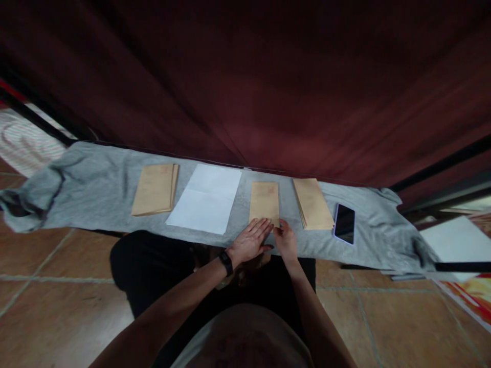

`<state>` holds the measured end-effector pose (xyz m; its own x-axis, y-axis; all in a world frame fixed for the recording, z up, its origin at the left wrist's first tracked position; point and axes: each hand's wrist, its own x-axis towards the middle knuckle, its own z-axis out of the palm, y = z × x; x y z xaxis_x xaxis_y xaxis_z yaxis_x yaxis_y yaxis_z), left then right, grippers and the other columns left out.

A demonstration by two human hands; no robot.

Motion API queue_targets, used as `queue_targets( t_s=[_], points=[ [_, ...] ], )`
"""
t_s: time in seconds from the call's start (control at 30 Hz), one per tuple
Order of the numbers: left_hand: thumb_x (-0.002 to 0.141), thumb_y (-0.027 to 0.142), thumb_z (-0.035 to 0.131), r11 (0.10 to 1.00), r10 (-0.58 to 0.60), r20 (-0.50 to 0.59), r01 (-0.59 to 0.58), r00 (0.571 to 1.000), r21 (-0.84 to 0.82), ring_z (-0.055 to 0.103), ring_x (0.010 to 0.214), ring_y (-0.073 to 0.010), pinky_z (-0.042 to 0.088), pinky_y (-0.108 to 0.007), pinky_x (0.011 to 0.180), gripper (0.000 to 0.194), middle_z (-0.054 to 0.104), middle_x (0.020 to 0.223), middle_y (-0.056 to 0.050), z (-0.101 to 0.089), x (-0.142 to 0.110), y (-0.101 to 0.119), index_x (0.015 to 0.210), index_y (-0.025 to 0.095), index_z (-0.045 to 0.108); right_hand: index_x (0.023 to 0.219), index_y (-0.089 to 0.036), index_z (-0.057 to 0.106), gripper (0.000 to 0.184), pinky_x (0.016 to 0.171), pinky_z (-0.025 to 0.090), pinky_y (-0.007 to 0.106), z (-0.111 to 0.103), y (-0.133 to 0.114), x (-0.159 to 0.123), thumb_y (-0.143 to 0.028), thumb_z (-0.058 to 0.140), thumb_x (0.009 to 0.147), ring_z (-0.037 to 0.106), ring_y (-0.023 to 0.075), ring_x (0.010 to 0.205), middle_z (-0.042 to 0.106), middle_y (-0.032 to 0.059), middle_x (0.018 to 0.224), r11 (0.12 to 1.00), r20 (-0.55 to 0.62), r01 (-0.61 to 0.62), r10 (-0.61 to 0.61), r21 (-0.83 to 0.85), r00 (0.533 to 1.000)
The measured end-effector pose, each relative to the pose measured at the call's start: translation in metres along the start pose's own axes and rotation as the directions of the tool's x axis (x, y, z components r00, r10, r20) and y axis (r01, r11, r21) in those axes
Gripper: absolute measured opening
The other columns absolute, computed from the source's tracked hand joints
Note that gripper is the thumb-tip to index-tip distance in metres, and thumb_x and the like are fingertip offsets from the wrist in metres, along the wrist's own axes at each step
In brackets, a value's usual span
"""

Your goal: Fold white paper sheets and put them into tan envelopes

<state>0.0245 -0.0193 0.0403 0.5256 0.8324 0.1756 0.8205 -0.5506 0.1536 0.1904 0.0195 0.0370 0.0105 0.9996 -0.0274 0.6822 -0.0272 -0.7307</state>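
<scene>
In the head view, the brown envelope (264,199) lies on the cloth-covered bench (99,189). Its near edge is covered by the extended fingers of the left hand (251,241); whether its corner is pinched by the right hand (286,240) cannot be told. Pressure is best spread evenly.

Looks forward and steeply down from the head, over a pale fabric shirt (245,314) and black cloth trousers (143,266). Faces a long grey fabric cover (103,181) from close by, framing the bare left hand (251,239) and bare right hand (286,240) just below centre. Takes in a dark red fabric curtain (245,92) beyond and flat brown floor tiles (69,301) alongside.
</scene>
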Motion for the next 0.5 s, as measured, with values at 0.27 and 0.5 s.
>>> queue_targets(
  t_s=[0.27, 0.5],
  points=[
    [0.095, 0.054, 0.053, 0.992, 0.02, 0.021, -0.017, 1.0, -0.125, 0.016, 0.153, -0.0254, 0.012, -0.044, 0.124, 0.077, 0.024, 0.163, -0.017, -0.005, -0.008, -0.008, 0.155, 0.013, 0.027, 0.136, -0.016, 0.054, 0.045, 0.073, 0.05, 0.03, -0.005, -0.006, -0.003, -0.024, 0.05, 0.092, 0.069, 0.0219, 0.081, 0.073, 0.0104, 0.096, 0.982, 0.045, -0.001, 0.009, -0.187, 0.999],
    [0.095, 0.053, 0.052, 0.98, -0.013, 0.047, 0.022, 0.999, -0.196, 0.014, 0.153, -0.0258, 0.012, -0.043, 0.124, 0.079, 0.023, 0.163, -0.018, -0.012, -0.02, -0.015, 0.156, 0.011, 0.025, 0.136, -0.016, 0.054, 0.045, 0.075, 0.049, 0.03, -0.006, -0.006, -0.005, -0.024, 0.048, 0.092, 0.067, 0.0206, 0.081, 0.072, 0.0094, 0.095, 0.989, 0.02, 0.014, -0.011, -0.149, 1.0]
  ],
)
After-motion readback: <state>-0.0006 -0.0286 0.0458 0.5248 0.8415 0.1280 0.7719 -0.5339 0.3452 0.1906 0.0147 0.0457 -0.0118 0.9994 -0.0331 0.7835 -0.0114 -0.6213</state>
